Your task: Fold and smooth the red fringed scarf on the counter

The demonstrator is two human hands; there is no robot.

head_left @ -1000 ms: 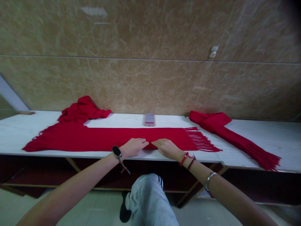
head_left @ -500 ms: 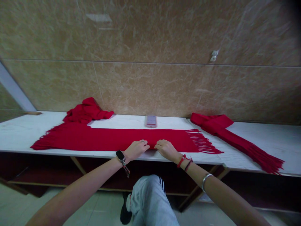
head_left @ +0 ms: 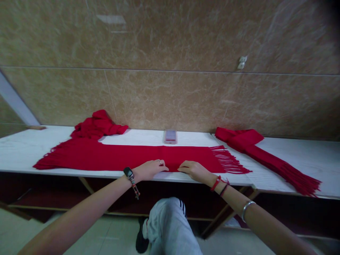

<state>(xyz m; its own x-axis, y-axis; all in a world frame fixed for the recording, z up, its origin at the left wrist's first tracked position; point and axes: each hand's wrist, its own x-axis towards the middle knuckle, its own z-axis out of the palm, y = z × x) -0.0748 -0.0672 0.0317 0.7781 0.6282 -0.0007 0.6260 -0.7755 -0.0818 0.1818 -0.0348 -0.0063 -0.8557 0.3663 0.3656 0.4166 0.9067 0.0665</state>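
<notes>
A long red scarf (head_left: 127, 157) lies spread flat across the white shelf top, with loose fringe at its right end and more fringe at the left. My left hand (head_left: 152, 169) is at the scarf's near edge around its middle, closed with fingertips and thumb pinching that edge. Just to its right, my right hand (head_left: 194, 170) pinches the same edge, a small gap apart from the left. Both thumbs are partly hidden. Between the two hands the cloth lies flat, with a faint crease running up from there.
A bunched red cloth (head_left: 98, 125) lies behind the scarf's left end. Another red scarf (head_left: 255, 150) is folded over itself at the right. A phone (head_left: 170, 136) rests by the tiled wall (head_left: 170, 99). Below the white top (head_left: 300, 156) are open dark shelves.
My hands have moved slightly apart and nearer to me along the scarf's near edge. The raised bit of cloth between them now lies flat. The other red cloths and the phone stay put.
</notes>
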